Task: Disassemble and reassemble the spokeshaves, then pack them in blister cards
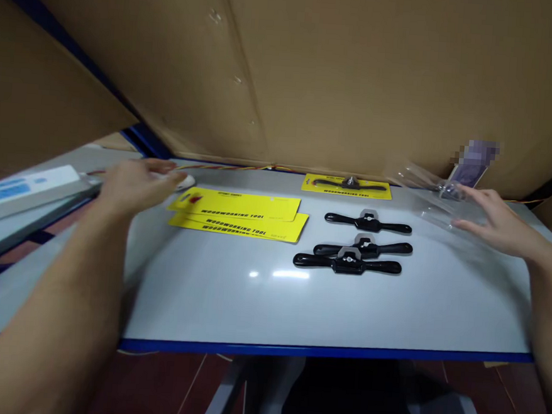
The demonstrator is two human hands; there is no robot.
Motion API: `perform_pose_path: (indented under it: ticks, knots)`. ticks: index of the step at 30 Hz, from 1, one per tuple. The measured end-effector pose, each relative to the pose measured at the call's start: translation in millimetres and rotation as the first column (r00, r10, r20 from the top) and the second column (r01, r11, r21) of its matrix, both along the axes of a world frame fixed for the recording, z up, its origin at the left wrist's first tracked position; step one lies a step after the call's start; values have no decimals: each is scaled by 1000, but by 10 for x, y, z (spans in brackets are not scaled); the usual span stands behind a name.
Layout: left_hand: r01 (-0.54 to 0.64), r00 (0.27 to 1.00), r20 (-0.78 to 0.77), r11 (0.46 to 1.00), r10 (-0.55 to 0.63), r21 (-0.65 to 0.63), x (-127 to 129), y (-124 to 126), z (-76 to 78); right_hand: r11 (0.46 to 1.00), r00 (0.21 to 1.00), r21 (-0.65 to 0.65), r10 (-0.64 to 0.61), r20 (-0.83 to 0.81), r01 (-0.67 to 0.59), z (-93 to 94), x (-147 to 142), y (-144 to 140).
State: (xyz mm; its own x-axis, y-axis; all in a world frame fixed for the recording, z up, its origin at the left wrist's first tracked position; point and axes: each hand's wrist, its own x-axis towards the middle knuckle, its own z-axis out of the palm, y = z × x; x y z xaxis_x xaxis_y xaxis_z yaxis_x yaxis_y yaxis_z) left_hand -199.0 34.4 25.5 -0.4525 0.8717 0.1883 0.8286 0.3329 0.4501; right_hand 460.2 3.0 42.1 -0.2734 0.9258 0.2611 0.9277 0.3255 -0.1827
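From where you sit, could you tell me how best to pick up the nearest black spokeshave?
Probably grip the nearest black spokeshave by its right handle, coming from above with the right hand. It lies flat and crosswise, both slim handles free; the next spokeshave lies close behind its middle.

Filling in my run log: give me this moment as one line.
left hand open, beside yellow cards | right hand open, at clear blister packs | black spokeshaves loose on table

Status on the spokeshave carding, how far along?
Done: one black spokeshave already sits on a yellow backing card at the table's rear. In hand: right hand is at the clear plastic blisters; left hand hovers beside the loose yellow cards. Left: three bare black spokeshaves.
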Motion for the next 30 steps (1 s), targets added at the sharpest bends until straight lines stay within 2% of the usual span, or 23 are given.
perform_pose_path:
  ticks: [1,2,4,6,8,11,16,18,20,22,24,27,29,30]
  knots:
    - [25,995,-98,999,-22,25,46,5,-24,999,999,-1,-33,29,34,-54,151,-23]
    - [116,978,-183,991,-101,72,117,18,-50,998,997,5,-58,46,58,-118,291,-50]
    - [339,915,-268,935,-301,105,313,54,-120,995,993,-15,-102,58,103,-254,527,-120]
    - [566,801,-277,823,-531,58,543,87,-213,988,988,-42,-146,43,148,-369,704,-199]
    - [703,688,-226,711,-689,-28,761,101,-320,978,978,-54,-199,56,202,-449,826,-261]
    - [772,598,-146,615,-788,-160,996,77,-461,965,964,-60,-250,88,256,-508,930,-284]
    - [814,536,-208,566,-818,-130,1119,31,-543,959,967,-130,-242,77,251,-465,948,-185]
    - [832,522,-214,548,-826,-85,1139,31,-549,973,977,-82,-214,26,215,-392,870,-152]
    - [844,518,-199,535,-832,-35,1167,33,-557,976,978,69,-205,-28,206,-293,707,-136]
    - [849,518,-181,528,-836,-12,1195,33,-563,946,975,238,-208,-75,220,-185,456,-120]
    - [848,519,-173,530,-837,-20,1216,27,-557,918,979,343,-163,-124,196,-91,140,-76]
    - [837,534,-178,546,-827,-28,1239,7,-518,934,978,337,-48,-201,115,-16,-375,84]
    - [823,554,-195,568,-809,-19,1266,-16,-483,959,990,281,11,-144,30,-18,-703,254]
    - [815,564,-209,579,-799,-15,1286,-30,-466,967,991,247,85,-106,-57,-32,-856,350]
